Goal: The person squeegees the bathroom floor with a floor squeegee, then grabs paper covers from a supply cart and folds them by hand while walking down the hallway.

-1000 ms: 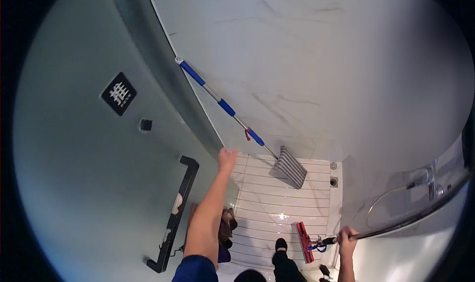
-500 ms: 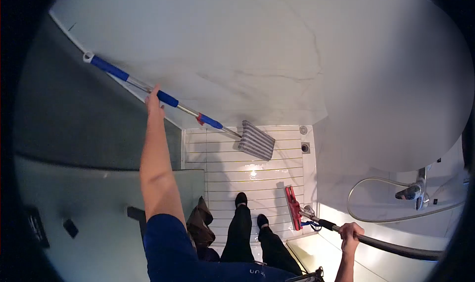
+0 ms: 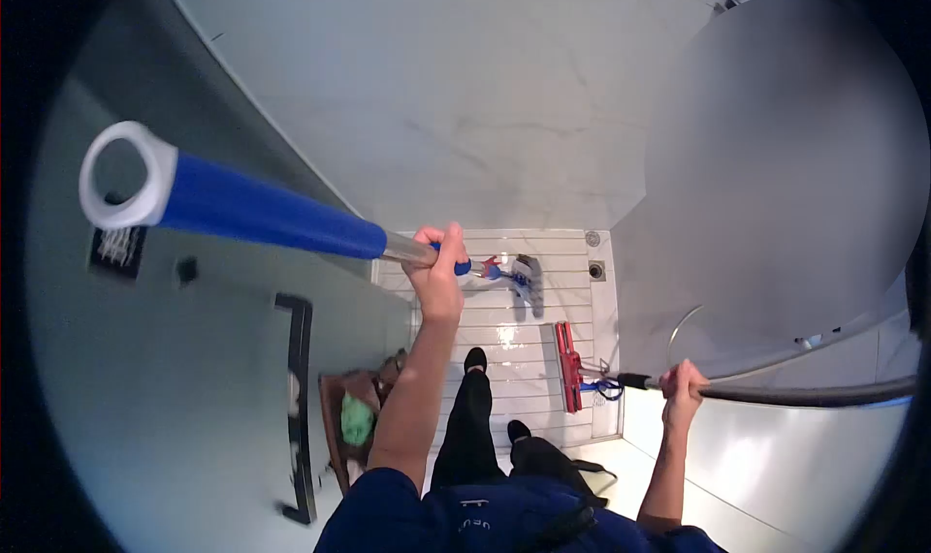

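Note:
My left hand (image 3: 438, 272) is closed around the metal pole of a flat mop (image 3: 272, 209), just below its long blue grip with a white ring end. The pole slants down to the mop head (image 3: 527, 286), near the slatted floor and seen mostly edge-on; whether it touches the floor I cannot tell. On the other side, my right hand (image 3: 683, 388) grips the dark pole of a red-headed mop (image 3: 569, 367). That narrow red head is low over the floor, to the right of my feet, with blue parts at its joint.
White slatted shower floor (image 3: 456, 306) with a drain (image 3: 596, 271) at right. A glass panel with a black handle (image 3: 301, 408) stands at left, beside a brown bin (image 3: 335, 427) holding a green item (image 3: 357, 419). A shower hose (image 3: 684, 330) and a large blurred round shape are at right.
The flat mop has come off the wall, its grip end rising towards me and its head turning edge-on. My left hand, earlier reaching along the pole, now wraps it. The red-headed mop shifted slightly.

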Demonstrator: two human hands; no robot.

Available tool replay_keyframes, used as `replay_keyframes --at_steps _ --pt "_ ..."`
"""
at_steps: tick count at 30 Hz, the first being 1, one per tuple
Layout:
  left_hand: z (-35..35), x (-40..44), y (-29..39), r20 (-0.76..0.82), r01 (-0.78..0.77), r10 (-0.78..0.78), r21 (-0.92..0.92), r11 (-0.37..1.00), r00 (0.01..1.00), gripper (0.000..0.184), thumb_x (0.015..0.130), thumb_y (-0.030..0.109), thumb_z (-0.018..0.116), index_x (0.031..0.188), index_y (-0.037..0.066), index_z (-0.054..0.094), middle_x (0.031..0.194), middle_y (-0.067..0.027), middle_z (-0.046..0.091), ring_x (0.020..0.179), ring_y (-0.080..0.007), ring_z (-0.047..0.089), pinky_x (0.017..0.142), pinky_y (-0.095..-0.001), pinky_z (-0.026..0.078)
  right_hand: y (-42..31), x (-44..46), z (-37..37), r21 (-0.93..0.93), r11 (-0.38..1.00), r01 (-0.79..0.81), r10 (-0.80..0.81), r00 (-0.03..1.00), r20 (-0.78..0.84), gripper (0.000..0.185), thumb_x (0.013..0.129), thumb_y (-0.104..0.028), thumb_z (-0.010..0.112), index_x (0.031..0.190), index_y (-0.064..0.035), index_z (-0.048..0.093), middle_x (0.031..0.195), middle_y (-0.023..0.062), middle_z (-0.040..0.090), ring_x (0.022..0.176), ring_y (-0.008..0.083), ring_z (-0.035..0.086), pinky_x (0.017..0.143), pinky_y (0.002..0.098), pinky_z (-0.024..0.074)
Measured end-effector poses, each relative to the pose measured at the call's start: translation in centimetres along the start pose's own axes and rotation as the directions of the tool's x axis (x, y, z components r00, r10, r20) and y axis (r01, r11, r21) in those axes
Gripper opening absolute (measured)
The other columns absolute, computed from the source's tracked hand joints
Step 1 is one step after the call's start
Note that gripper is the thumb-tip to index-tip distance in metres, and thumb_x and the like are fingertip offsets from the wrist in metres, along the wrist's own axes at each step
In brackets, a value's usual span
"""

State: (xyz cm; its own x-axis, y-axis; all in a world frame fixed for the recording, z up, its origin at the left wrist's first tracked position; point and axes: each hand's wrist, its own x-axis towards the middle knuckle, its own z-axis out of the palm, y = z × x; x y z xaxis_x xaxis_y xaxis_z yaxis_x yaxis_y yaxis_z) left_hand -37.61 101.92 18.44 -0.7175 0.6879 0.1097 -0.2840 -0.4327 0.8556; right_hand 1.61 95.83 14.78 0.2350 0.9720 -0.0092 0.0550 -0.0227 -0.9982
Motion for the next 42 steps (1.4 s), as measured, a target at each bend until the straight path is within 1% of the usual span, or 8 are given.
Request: replay_keyframes --at_steps 15,17,23,27,33,35,38,42 --pt "-10.1 -33.1 25.6 -0.08 -0.172 0.181 0.107 0.979 0.98 0.017 0.08 0.002 0.058 0.068 0.006 0.047 0.06 -0.0065 0.051 0.054 -0.0161 0.048 0.054 -0.0299 0.04 1.2 -4.3 -2.0 -0.04 0.995 0.096 -0.084 0.969 0.234 0.028 0.09 -0.025 0.063 0.068 -0.0085 0.056 0.063 -0.0035 0.047 0.054 0.0055 0.039 0.047 0.0218 0.0298" --pt "-12.7 -38.1 29.2 -0.105 0.008 0.021 0.263 0.965 0.994 0.016 0.084 0.01 0.066 0.075 0.005 0.053 0.071 -0.0006 0.053 0.068 -0.0079 0.052 0.063 -0.0245 0.041 1.1 -5.9 -2.1 0.023 0.986 0.168 -0.164 0.914 0.37 0.028 0.092 -0.025 0.059 0.071 -0.0075 0.058 0.06 -0.0047 0.043 0.05 0.0036 0.035 0.043 0.0219 0.0274" --pt "-20.2 -53.9 39.8 -0.143 0.041 -0.002 0.27 0.962 0.99 0.02 0.082 0.011 0.07 0.071 0.005 0.054 0.068 0.0012 0.052 0.065 -0.0059 0.047 0.06 -0.0236 0.036 0.8 -12.2 -4.2 0.022 0.923 0.384 -0.336 0.778 0.531 0.034 0.093 -0.03 0.058 0.069 -0.0062 0.054 0.059 -0.0015 0.044 0.047 0.0046 0.033 0.042 0.0217 0.0268" --pt "-27.1 -64.9 48.3 -0.139 -0.161 0.215 0.322 0.933 0.967 0.023 0.078 0.009 0.07 0.067 0.001 0.052 0.057 -0.0068 0.052 0.051 -0.0112 0.048 0.048 -0.0246 0.037 -0.8 -18.8 -5.3 0.085 0.925 0.371 -0.352 0.75 0.56 0.036 0.092 -0.032 0.06 0.069 -0.0051 0.051 0.059 -0.0008 0.044 0.047 0.0039 0.029 0.042 0.0226 0.0235" --pt "-34.5 -77.6 63.1 -0.249 -0.403 0.533 0.426 0.81 0.808 0.026 0.089 0.018 0.053 0.069 0.006 0.043 0.049 -0.006 0.046 0.04 -0.0131 0.042 0.044 -0.0291 0.038 -9.7 -33.0 -3.8 0.03 0.95 0.312 -0.267 0.756 0.598 0.038 0.093 -0.029 0.059 0.063 -0.0081 0.046 0.058 -0.0009 0.04 0.047 0.0049 0.03 0.042 0.0227 0.0259" --pt "-36.9 -80.3 68.2 -0.304 -0.383 0.556 0.474 0.793 0.774 0.027 0.091 0.022 0.05 0.07 0.007 0.042 0.047 -0.0038 0.041 0.04 -0.013 0.039 0.044 -0.029 0.037 -11.8 -38.6 -3.2 0.016 0.926 0.377 -0.338 0.809 0.481 0.039 0.092 -0.028 0.06 0.062 -0.0093 0.044 0.056 -0.0006 0.041 0.045 0.0048 0.029 0.041 0.0229 0.0252" --pt "-41.3 -81.7 75.0 -0.449 -0.301 0.62 0.597 0.744 0.643 0.028 0.091 0.021 0.05 0.067 0.008 0.042 0.047 -0.0029 0.039 0.04 -0.0136 0.039 0.045 -0.0292 0.037 -8.8 -37.6 -2.3 0.179 0.954 0.241 -0.299 0.709 0.639 0.04 0.091 -0.029 0.062 0.061 -0.0106 0.044 0.054 0.0008 0.045 0.041 0.0056 0.03 0.039 0.0229 0.0238" --pt "-52.2 -81.5 79.7 -0.541 -0.217 0.744 0.732 0.646 0.392 0.033 0.087 0.02 0.06 0.061 0.009 0.044 0.047 -0.0023 0.037 0.04 -0.0139 0.037 0.046 -0.0291 0.036 -5.1 -42.1 1.3 0.049 0.981 0.19 -0.187 0.828 0.529 0.035 0.09 -0.032 0.063 0.072 -0.002 0.057 0.061 0.0029 0.051 0.043 0.0071 0.033 0.038 0.025 0.0267"
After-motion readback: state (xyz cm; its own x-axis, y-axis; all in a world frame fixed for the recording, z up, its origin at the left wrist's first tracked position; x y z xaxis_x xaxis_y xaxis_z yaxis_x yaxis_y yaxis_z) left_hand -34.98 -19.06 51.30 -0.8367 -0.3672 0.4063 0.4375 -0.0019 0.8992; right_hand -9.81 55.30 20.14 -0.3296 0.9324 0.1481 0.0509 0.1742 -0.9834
